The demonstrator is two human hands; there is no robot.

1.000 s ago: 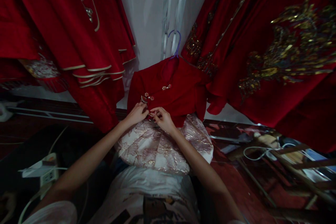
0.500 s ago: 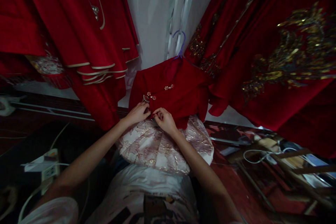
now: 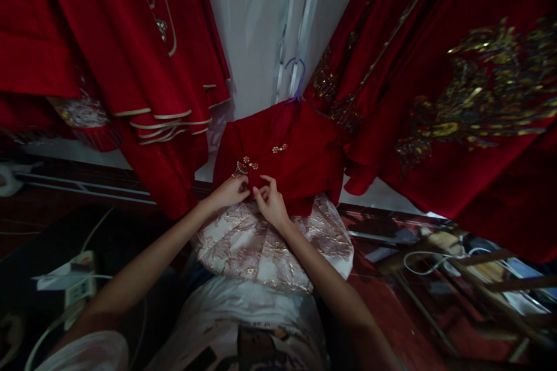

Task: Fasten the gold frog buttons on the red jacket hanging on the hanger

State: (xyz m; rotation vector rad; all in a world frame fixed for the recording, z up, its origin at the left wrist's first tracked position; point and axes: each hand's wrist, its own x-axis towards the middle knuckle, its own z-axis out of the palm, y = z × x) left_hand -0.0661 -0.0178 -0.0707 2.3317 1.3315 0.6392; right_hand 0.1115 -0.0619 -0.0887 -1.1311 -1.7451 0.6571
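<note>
A small red jacket (image 3: 300, 156) hangs on a purple hanger (image 3: 296, 78) in front of me, above a pink and gold brocade skirt (image 3: 265, 243). Beaded fasteners (image 3: 246, 165) dot the jacket's front. My left hand (image 3: 230, 192) pinches the jacket's lower front edge just below the fasteners. My right hand (image 3: 270, 200) is curled beside it, fingertips pinching the same edge. The two hands almost touch.
Long red robes with cream piping (image 3: 148, 69) hang at the left. A red robe with gold embroidery (image 3: 474, 93) hangs at the right. A white power strip (image 3: 78, 287) and cables lie on the dark floor left. Wooden furniture and a white cable (image 3: 430, 255) sit at right.
My right hand's fingers have lifted slightly up the jacket's edge, and both hands sit a touch higher. The view has shifted a little.
</note>
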